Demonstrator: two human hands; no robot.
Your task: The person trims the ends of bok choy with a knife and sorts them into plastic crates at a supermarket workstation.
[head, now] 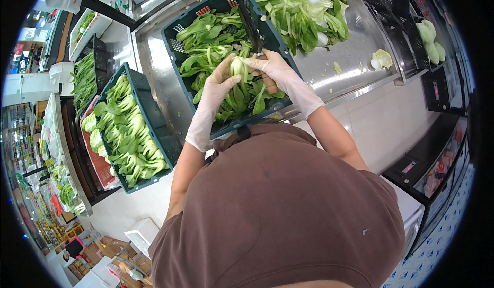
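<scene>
My left hand (217, 85), in a thin white glove, grips a head of bok choy (238, 68) with its pale base up and its leaves hanging down. My right hand (278, 69), gloved too, holds a knife whose wooden handle (269, 82) shows below the fingers. Its dark, stained blade (250, 27) points away from me, just right of the bok choy. The right thumb and fingertips touch the pale base. Both hands are over a dark green plastic crate (174, 48), where more bok choy (204, 27) and loose leaves lie. The palms are hidden.
A second green crate (148, 99), full of bok choy (131, 133), stands to the left. Leafy trimmings (305, 14) are heaped on the steel counter (328, 66); a cabbage leaf (381, 59) lies near its right edge. Black-framed units (418, 164) stand at the right. A person (73, 247) appears far off, lower left.
</scene>
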